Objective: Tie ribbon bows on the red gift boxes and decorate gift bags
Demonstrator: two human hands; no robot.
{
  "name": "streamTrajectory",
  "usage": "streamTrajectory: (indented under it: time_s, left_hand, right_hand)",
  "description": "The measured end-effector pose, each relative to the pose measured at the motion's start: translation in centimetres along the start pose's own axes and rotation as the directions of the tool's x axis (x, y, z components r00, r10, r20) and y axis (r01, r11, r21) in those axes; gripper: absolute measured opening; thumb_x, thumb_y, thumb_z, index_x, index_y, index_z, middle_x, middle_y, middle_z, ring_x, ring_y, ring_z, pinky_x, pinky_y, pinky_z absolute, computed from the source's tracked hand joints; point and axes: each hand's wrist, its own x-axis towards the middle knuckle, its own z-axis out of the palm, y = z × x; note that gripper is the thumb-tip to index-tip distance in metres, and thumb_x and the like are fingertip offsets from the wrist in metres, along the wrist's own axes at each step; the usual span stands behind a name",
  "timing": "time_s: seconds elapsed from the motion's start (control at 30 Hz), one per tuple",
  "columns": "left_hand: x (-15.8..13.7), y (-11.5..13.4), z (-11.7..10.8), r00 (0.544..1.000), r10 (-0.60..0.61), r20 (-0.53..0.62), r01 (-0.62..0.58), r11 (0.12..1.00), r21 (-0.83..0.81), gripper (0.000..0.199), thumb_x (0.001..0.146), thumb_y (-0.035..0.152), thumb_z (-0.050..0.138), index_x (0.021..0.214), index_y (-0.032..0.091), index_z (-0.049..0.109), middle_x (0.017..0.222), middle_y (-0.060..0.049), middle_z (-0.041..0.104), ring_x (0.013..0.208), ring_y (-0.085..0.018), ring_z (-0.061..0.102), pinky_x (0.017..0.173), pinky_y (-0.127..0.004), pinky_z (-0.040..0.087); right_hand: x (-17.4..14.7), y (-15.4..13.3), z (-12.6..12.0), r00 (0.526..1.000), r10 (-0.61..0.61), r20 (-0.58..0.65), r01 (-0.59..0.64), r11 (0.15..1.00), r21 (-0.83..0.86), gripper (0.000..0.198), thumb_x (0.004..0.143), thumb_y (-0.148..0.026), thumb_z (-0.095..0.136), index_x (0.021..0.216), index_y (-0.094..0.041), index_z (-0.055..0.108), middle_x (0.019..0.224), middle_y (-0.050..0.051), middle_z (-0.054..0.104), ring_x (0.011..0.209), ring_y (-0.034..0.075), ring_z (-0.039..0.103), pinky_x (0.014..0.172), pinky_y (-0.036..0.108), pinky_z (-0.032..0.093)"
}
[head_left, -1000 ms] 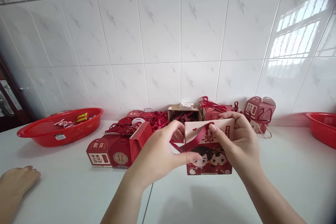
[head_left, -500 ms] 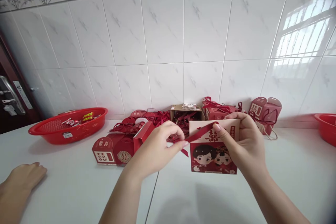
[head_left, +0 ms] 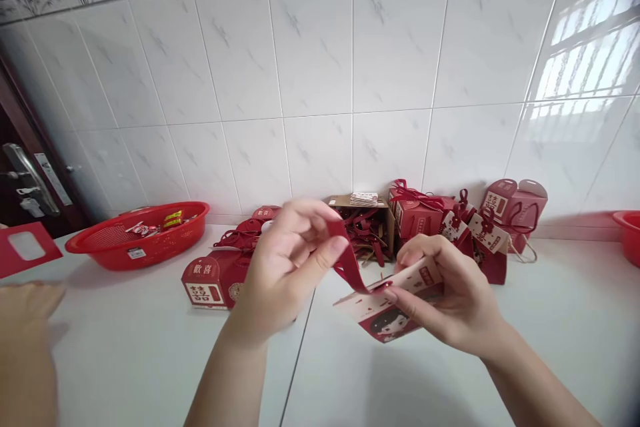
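Observation:
My left hand (head_left: 287,267) pinches a dark red ribbon (head_left: 353,270) between thumb and fingers. The ribbon runs down to the top of a small cream-and-red paper favor box (head_left: 387,321), printed with a cartoon face. My right hand (head_left: 450,300) grips that box by its right side, the thumb pressing at the spot where the ribbon meets the cream panel. The box is tilted above the table, and its back is hidden. Behind my hands stands a cardboard carton (head_left: 391,230) full of red ribbons (head_left: 367,227).
Red gift boxes (head_left: 213,280) stand at left of centre, more tied boxes (head_left: 515,203) at right. A red plastic basket (head_left: 165,243) holds wrapped sweets. Another basket (head_left: 627,233) shows at the right edge. At far left is another person's hand (head_left: 30,300) near a red cut-out card (head_left: 25,250).
The favor box has tipped from upright to slanted. My left hand has risen and moved left, lifting the ribbon. A red cut-out card has appeared by the other person's hand.

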Motion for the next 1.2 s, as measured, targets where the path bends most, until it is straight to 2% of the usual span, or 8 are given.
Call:
streamTrajectory:
  time_s: [0.1,0.23,0.4,0.5,0.6,0.83,0.97,1.2]
  left_hand:
    - [0.2,-0.2,0.5,0.994,-0.049,0.101,0.038,0.993,0.108,0.008,0.086,0.017,0.065,0.086,0.022,0.072,0.085,0.001,0.069,0.08,-0.009,0.063,0.073,-0.016,0.05]
    - [0.2,-0.4,1.0,0.977,-0.081,0.199,0.056,0.99,0.129,0.023,0.089,0.012,0.057,0.1,0.024,0.074,0.095,0.0,0.072,0.088,-0.01,0.066,0.075,-0.017,0.052]
    - [0.2,-0.5,1.3,0.99,-0.035,0.133,0.011,0.983,0.181,0.013,0.079,0.012,0.07,0.085,0.022,0.075,0.094,-0.001,0.072,0.09,-0.012,0.067,0.074,-0.017,0.054]
    - [0.1,-0.5,1.6,0.979,-0.148,0.137,0.123,0.977,0.177,0.009,0.085,0.019,0.066,0.087,0.022,0.073,0.088,0.001,0.074,0.082,-0.009,0.068,0.067,-0.013,0.053]
    - [-0.1,-0.7,2.0,0.967,-0.213,0.139,0.191,0.97,0.153,0.014,0.088,0.014,0.06,0.089,0.024,0.07,0.078,0.005,0.073,0.071,-0.005,0.067,0.059,-0.009,0.051]
    - [-0.5,-0.9,2.5,0.976,-0.169,0.138,0.161,0.985,0.063,0.02,0.087,0.009,0.058,0.089,0.026,0.069,0.078,0.008,0.072,0.073,-0.004,0.067,0.065,-0.007,0.051]
    - [-0.4,-0.6,2.4,0.964,-0.186,0.19,0.171,0.981,0.091,0.016,0.085,0.01,0.062,0.088,0.024,0.07,0.078,0.007,0.071,0.075,-0.005,0.066,0.064,-0.008,0.052]
    - [-0.4,-0.5,2.2,0.964,-0.152,0.219,0.13,0.985,0.113,0.024,0.087,0.007,0.055,0.088,0.025,0.071,0.079,0.007,0.071,0.073,-0.004,0.064,0.065,-0.007,0.05]
  right_hand:
    - [0.1,-0.2,0.2,0.998,-0.058,-0.007,0.058,0.998,-0.021,0.028,0.08,-0.013,0.068,0.095,-0.024,0.047,0.078,0.001,0.059,0.066,0.015,0.061,0.05,0.024,0.049]
    - [0.2,-0.3,0.1,0.993,-0.116,-0.033,0.114,0.992,-0.056,0.027,0.08,-0.01,0.066,0.094,-0.023,0.048,0.08,0.002,0.058,0.064,0.014,0.059,0.049,0.024,0.048]
    - [0.1,-0.2,-0.4,0.99,-0.129,-0.066,0.123,0.989,-0.083,0.029,0.079,-0.01,0.068,0.096,-0.022,0.048,0.081,0.003,0.057,0.065,0.015,0.06,0.045,0.023,0.045]
    - [0.1,-0.2,-0.6,0.983,-0.159,-0.089,0.151,0.984,-0.095,0.03,0.078,-0.008,0.068,0.096,-0.021,0.048,0.081,0.003,0.057,0.065,0.015,0.059,0.046,0.023,0.045]
    - [0.2,-0.2,-0.7,0.975,-0.196,-0.1,0.185,0.976,-0.115,0.031,0.077,-0.006,0.068,0.098,-0.021,0.049,0.082,0.004,0.057,0.068,0.015,0.059,0.05,0.025,0.047]
    - [0.2,0.2,-0.6,0.968,-0.238,-0.085,0.224,0.964,-0.145,0.033,0.077,-0.005,0.068,0.099,-0.02,0.049,0.083,0.004,0.058,0.071,0.015,0.059,0.054,0.026,0.049]
    - [0.2,0.2,-0.6,0.966,-0.247,-0.076,0.236,0.964,-0.125,0.033,0.078,-0.005,0.068,0.1,-0.02,0.049,0.083,0.004,0.059,0.071,0.016,0.06,0.054,0.026,0.05]
    - [0.2,0.1,-0.3,0.963,-0.259,-0.069,0.252,0.962,-0.103,0.033,0.078,-0.006,0.067,0.1,-0.021,0.048,0.084,0.004,0.058,0.069,0.015,0.061,0.052,0.025,0.049]
